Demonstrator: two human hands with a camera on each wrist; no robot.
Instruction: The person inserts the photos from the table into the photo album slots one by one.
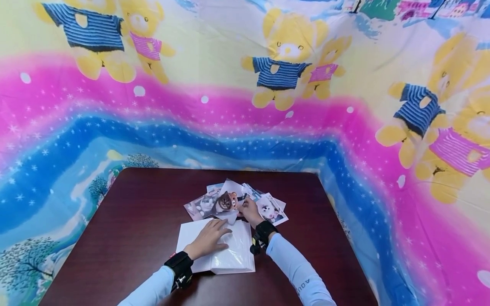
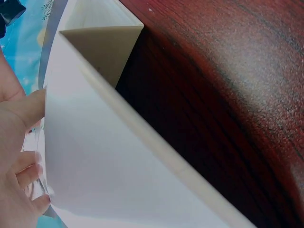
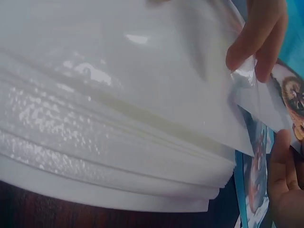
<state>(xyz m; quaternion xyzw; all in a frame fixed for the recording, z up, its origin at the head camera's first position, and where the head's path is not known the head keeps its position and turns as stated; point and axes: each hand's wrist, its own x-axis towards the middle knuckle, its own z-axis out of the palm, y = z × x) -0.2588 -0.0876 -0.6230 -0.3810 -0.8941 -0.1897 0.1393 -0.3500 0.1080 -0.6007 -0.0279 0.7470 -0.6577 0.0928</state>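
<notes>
Surrounding photo album (image 1: 226,250): loose photos (image 1: 268,208), table (image 1: 134,221).

Person, forearms in view. Left sleeve (image 1: 151,291): light blue, long, close-fitting. Right sleeve (image 1: 298,274): same light blue, dark lettering printed along the forearm. Left wrist band (image 1: 179,267): black, with a small camera unit. Right wrist band (image 1: 263,233): black, matching unit attached.

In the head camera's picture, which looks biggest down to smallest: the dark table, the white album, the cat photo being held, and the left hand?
1. Table, by far the largest.
2. White album.
3. Left hand and cat photo: these look about alike, so I won't rank them.
</notes>
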